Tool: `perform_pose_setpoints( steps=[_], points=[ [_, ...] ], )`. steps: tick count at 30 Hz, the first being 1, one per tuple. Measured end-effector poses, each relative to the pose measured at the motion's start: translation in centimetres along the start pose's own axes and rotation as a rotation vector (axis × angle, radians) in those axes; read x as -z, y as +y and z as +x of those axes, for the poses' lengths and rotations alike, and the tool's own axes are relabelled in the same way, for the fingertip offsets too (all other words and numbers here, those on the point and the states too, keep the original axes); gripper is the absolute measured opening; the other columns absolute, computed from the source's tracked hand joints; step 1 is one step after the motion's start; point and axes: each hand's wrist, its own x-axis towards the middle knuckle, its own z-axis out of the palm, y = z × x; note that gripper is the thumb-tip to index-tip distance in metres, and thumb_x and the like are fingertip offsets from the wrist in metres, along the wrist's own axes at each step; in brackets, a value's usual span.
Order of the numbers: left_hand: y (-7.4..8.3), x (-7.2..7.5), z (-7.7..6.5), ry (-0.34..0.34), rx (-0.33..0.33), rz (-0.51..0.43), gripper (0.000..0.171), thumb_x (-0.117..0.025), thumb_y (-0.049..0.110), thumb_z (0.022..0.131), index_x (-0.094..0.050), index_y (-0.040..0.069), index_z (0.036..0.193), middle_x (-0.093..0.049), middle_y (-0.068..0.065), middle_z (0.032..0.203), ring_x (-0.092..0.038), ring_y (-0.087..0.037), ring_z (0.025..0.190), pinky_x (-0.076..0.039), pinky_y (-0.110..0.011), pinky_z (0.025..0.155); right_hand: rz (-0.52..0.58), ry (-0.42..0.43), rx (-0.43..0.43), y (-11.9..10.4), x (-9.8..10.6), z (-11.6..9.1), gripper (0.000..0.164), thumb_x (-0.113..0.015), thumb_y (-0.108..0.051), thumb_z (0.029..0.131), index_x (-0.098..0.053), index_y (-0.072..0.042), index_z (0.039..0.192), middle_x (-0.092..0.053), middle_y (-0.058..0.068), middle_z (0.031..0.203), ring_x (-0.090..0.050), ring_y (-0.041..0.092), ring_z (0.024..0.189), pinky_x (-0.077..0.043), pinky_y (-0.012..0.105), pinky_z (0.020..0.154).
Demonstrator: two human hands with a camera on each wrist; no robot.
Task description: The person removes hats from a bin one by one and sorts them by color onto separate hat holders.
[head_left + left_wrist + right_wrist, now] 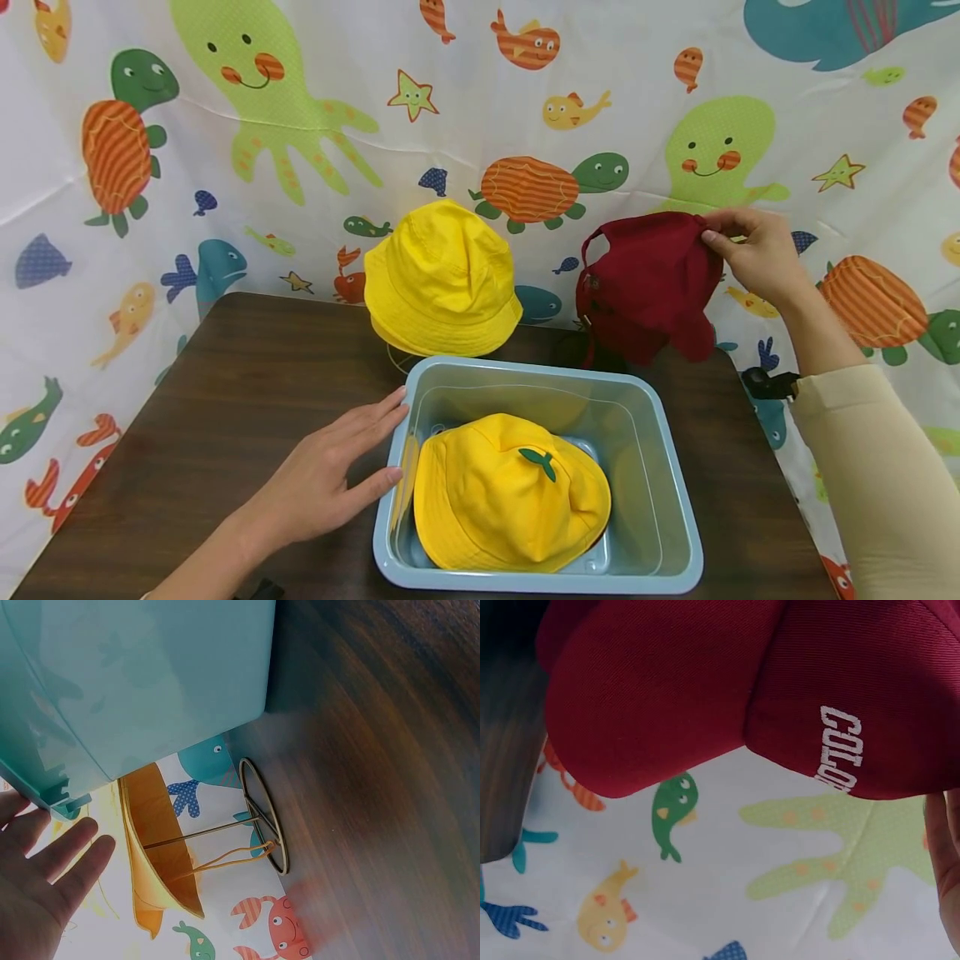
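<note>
With thumb and fingers my right hand (pixel 759 250) pinches the top of a dark red baseball cap (pixel 648 279) at the back right. White lettering shows on the cap's front (pixel 840 750) in the right wrist view. My left hand (pixel 337 462), fingers straight, touches the left rim of a light blue plastic bin (pixel 678 508). Inside the bin lies a yellow brimmed hat (pixel 495 492) with a green leaf-shaped tab. Behind the bin, a second yellow bucket hat (pixel 442 279) sits on a wire stand (pixel 259 817), its round base visible in the left wrist view.
The dark brown wooden table (pixel 247 392) carries the bin and stand. Behind it hangs a white curtain (pixel 322 50) printed with sea animals, close to the table's back edge. A dark round base (pixel 592 354) shows beneath the red cap.
</note>
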Motion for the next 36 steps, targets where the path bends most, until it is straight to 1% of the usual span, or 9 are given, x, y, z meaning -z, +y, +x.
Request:
perform_pose_setpoints(
  steps=[3, 7, 10, 14, 18, 21, 28, 33, 36],
  points=[
    [0.0, 0.0, 0.0, 0.003, -0.003, 0.0, 0.072, -0.078, 0.03, 0.095, -0.048, 0.016, 0.159, -0.04, 0.003, 0.166, -0.051, -0.02, 0.142, -0.048, -0.04, 0.111, -0.007, -0.019, -0.017, 0.1, -0.4, 0.0, 0.023, -0.066, -0.012, 0.103, -0.074, 0.0, 0.121, -0.069, -0.017, 0.094, -0.059, -0.002, 0.089, -0.047, 0.011, 0.068],
    [0.0, 0.0, 0.0, 0.004, -0.004, 0.005, 0.072, -0.078, 0.03, 0.095, -0.048, 0.016, 0.159, -0.04, 0.002, 0.166, -0.051, -0.02, 0.142, -0.05, -0.043, 0.109, -0.022, -0.045, -0.042, 0.2, -0.8, -0.1, 0.025, -0.065, -0.017, 0.105, -0.073, -0.002, 0.123, -0.072, -0.002, 0.102, -0.058, 0.001, 0.091, -0.047, 0.012, 0.069],
    [0.0, 0.0, 0.0, 0.004, -0.002, 0.002, 0.072, -0.078, 0.03, 0.095, -0.047, 0.016, 0.159, -0.04, 0.002, 0.166, -0.051, -0.021, 0.142, -0.048, -0.039, 0.112, -0.04, -0.04, -0.041, 0.3, -1.2, -0.1, 0.024, -0.065, -0.017, 0.105, -0.074, -0.002, 0.122, -0.074, 0.004, 0.103, -0.058, -0.001, 0.09, -0.046, 0.013, 0.069],
    [0.0, 0.0, 0.0, 0.001, 0.002, 0.0, 0.072, -0.077, 0.03, 0.095, -0.047, 0.017, 0.159, -0.04, 0.002, 0.166, -0.051, -0.021, 0.142, -0.045, -0.035, 0.114, -0.035, -0.03, -0.031, 0.6, -1.8, -0.2, 0.021, -0.067, -0.013, 0.103, -0.074, 0.0, 0.118, -0.075, 0.007, 0.099, -0.058, -0.003, 0.087, -0.047, 0.013, 0.067],
    [0.1, 0.0, -0.1, -0.004, 0.007, 0.004, 0.072, -0.077, 0.03, 0.095, -0.047, 0.017, 0.16, -0.04, 0.003, 0.167, -0.051, -0.02, 0.142, -0.049, -0.042, 0.11, -0.02, -0.04, -0.041, 0.9, -2.3, -0.3, 0.021, -0.067, -0.012, 0.103, -0.073, 0.002, 0.118, -0.074, 0.009, 0.099, -0.058, 0.001, 0.087, -0.047, 0.014, 0.063],
    [0.1, 0.0, -0.1, -0.007, 0.009, 0.004, 0.072, -0.077, 0.03, 0.095, -0.046, 0.018, 0.16, -0.039, 0.003, 0.167, -0.051, -0.02, 0.143, -0.05, -0.046, 0.108, -0.024, -0.05, -0.047, 1.0, -2.7, -0.3, 0.022, -0.066, -0.012, 0.103, -0.073, 0.002, 0.118, -0.073, 0.014, 0.103, -0.058, 0.004, 0.088, -0.047, 0.014, 0.063],
    [0.0, 0.0, -0.1, -0.004, 0.006, 0.003, 0.073, -0.077, 0.03, 0.095, -0.046, 0.018, 0.16, -0.039, 0.003, 0.167, -0.05, -0.021, 0.143, -0.048, -0.042, 0.111, -0.008, -0.06, -0.041, 1.1, -3.5, -0.5, 0.022, -0.067, -0.009, 0.102, -0.073, 0.003, 0.119, -0.073, 0.025, 0.109, -0.059, 0.002, 0.087, -0.048, 0.011, 0.066],
    [0.0, 0.0, -0.1, -0.006, 0.007, 0.004, 0.072, -0.077, 0.03, 0.095, -0.046, 0.017, 0.16, -0.039, 0.003, 0.167, -0.05, -0.02, 0.143, -0.048, -0.043, 0.111, -0.002, -0.059, -0.033, 1.2, -3.8, -0.7, 0.021, -0.067, -0.008, 0.103, -0.073, 0.004, 0.119, -0.073, 0.026, 0.109, -0.057, -0.005, 0.086, -0.047, 0.01, 0.067],
    [0.1, 0.0, 0.0, -0.006, 0.008, 0.003, 0.072, -0.077, 0.03, 0.095, -0.047, 0.017, 0.16, -0.039, 0.003, 0.167, -0.05, -0.021, 0.143, -0.049, -0.045, 0.11, -0.014, -0.06, -0.034, 1.3, -3.9, -0.7, 0.022, -0.066, -0.009, 0.103, -0.073, 0.004, 0.118, -0.073, 0.026, 0.109, -0.059, 0.0, 0.088, -0.046, 0.01, 0.068]
  ],
)
